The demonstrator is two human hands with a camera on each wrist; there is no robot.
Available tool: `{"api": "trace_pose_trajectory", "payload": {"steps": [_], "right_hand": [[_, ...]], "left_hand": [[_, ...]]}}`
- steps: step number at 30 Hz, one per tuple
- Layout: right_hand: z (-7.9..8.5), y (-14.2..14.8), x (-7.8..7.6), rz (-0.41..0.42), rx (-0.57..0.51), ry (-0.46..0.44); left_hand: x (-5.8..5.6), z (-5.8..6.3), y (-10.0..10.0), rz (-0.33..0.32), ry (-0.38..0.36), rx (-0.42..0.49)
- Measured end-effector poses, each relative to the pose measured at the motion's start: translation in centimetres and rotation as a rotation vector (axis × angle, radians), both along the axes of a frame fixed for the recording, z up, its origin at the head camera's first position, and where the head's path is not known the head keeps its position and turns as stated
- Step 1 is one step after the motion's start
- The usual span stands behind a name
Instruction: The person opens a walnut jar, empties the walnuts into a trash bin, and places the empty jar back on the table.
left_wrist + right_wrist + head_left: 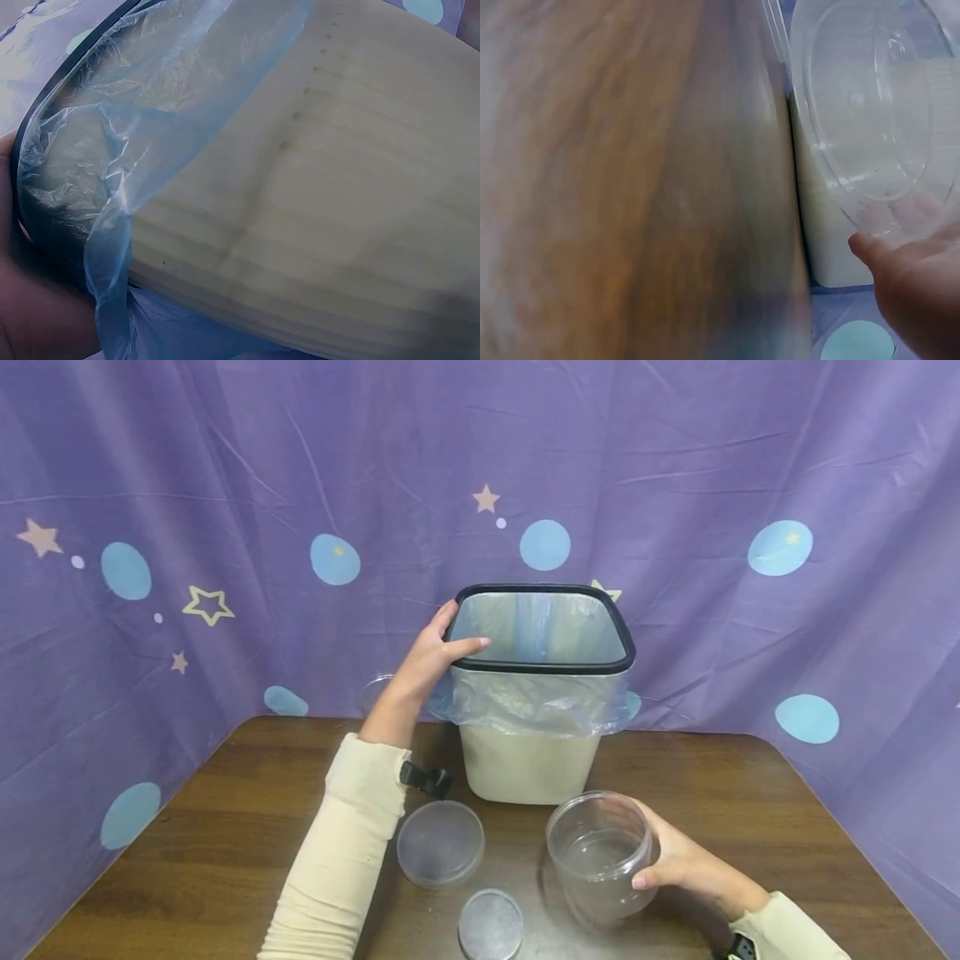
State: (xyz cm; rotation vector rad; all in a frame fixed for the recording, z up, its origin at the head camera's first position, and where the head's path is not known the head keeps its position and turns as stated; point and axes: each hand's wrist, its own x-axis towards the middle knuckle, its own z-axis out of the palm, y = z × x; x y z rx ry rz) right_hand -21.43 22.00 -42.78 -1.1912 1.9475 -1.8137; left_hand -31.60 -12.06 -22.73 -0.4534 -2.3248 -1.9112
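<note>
A cream trash bin (pixel 525 768) with a black rim stands near the back of the table, lined with a translucent blue bag (pixel 540 702) folded down over its outside. My left hand (pixel 431 656) grips the rim at its left corner, thumb over the top edge; in the left wrist view the bag hangs beside that hand (pixel 37 307). In front of the bin, my right hand (pixel 671 852) holds a clear round plastic container (pixel 600 893) by its right side, mouth up and tilted. The right wrist view shows the container's round base (pixel 862 112) beside the thumb.
Two round translucent lids, a larger one (pixel 441 843) and a smaller one (pixel 491 927), lie on the brown wooden table (pixel 247 810) between my arms. Another clear plastic piece (pixel 375 691) is partly hidden behind the left forearm. A purple patterned curtain (pixel 420 460) hangs behind the table.
</note>
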Motion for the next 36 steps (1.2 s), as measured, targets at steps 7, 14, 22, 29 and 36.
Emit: {"api": "trace_pose_trajectory", "payload": {"steps": [7, 14, 22, 29, 36], "right_hand": [[-0.18, -0.09, -0.19, -0.011, 0.049, -0.016], [-0.42, 0.26, -0.31, 0.071, 0.06, -0.083], [-0.47, 0.03, -0.53, 0.096, 0.063, -0.046], [-0.56, -0.11, -0.55, 0.115, 0.054, -0.06], [-0.8, -0.11, -0.36, 0.079, 0.082, -0.037]], "left_hand": [[-0.05, -0.12, -0.04, -0.001, 0.004, 0.007], [-0.03, -0.15, 0.09, -0.001, 0.012, 0.004], [0.01, -0.05, 0.0, 0.006, 0.016, -0.014], [-0.03, -0.04, -0.03, 0.007, 0.022, -0.008], [-0.04, -0.03, -0.04, 0.008, 0.022, -0.008]]}}
